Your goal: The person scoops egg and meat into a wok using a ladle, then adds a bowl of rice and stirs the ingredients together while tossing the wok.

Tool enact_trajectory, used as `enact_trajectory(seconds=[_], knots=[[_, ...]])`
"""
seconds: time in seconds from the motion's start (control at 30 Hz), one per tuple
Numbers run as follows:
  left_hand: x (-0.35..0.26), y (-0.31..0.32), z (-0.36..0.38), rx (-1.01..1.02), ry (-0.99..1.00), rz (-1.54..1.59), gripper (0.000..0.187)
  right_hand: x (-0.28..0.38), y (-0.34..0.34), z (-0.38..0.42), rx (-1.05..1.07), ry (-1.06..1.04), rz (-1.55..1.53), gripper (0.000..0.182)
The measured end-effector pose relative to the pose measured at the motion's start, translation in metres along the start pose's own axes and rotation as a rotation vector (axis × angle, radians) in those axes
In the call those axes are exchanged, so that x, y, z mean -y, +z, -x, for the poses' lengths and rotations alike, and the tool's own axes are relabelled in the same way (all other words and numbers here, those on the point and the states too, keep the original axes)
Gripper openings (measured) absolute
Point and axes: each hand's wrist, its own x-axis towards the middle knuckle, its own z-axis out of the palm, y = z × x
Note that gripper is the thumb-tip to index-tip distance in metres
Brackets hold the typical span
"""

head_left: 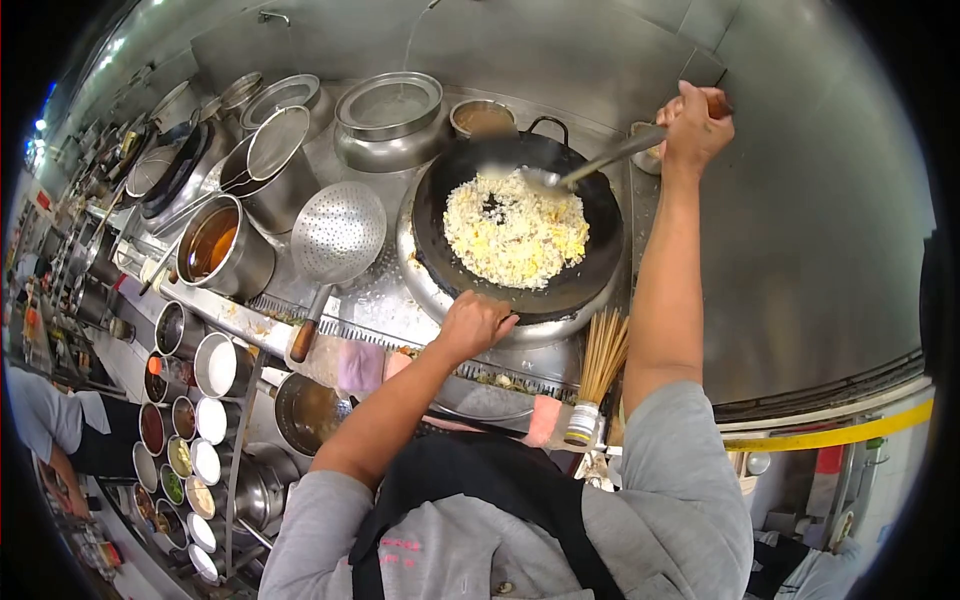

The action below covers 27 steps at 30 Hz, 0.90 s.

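Note:
A dark wok (597,262) sits on the round burner ring, with a loose layer of fried rice (512,245) and bits of yellow egg spread in it. My right hand (697,128) is closed around the handle of a ladle (618,152), raised at the upper right. The ladle's bowl rests on the far right part of the rice, slightly blurred. At the wok's near edge, my left hand (474,326) has its fingers closed on the rim; the exact grip is partly hidden.
Left of the wok lie a perforated strainer (340,232) and a pot of brown liquid (228,250). Metal basins (390,108) stand behind. Thin sticks (603,350) stand in a can by the front edge. Several seasoning containers (215,365) fill the lower left, near another person (75,425).

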Motion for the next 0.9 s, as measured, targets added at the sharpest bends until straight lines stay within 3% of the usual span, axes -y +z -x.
enact_trajectory(seconds=[0.13, 0.27, 0.4, 0.57, 0.67, 0.73, 0.8, 0.9], knots=[[0.003, 0.0, -0.001, 0.028, 0.001, 0.022, 0.03, -0.037, -0.01, 0.026, -0.021, 0.113, -0.014, 0.02], [-0.026, -0.027, -0.001, 0.034, -0.023, 0.087, 0.031, 0.018, 0.003, 0.049, 0.106, 0.437, -0.142, 0.018], [-0.074, -0.088, -0.003, 0.066, 0.012, 0.049, 0.031, 0.107, 0.027, 0.064, 0.15, 0.341, -0.047, 0.017], [-0.06, -0.054, 0.018, 0.023, 0.002, 0.014, 0.033, 0.078, 0.038, 0.103, 0.159, -0.048, 0.308, 0.022], [-0.095, -0.056, 0.08, 0.0, 0.096, 0.045, 0.034, 0.105, 0.028, 0.103, 0.095, 0.038, 0.054, 0.021], [-0.098, -0.075, 0.073, 0.021, 0.153, -0.029, 0.03, 0.155, 0.035, 0.11, 0.127, 0.01, 0.01, 0.022], [-0.09, -0.095, 0.033, 0.109, 0.044, -0.06, 0.03, 0.189, 0.043, 0.124, 0.126, -0.012, -0.017, 0.027], [-0.068, -0.079, 0.014, 0.05, -0.017, -0.006, 0.031, 0.138, 0.056, 0.15, 0.128, -0.03, 0.288, 0.021]])
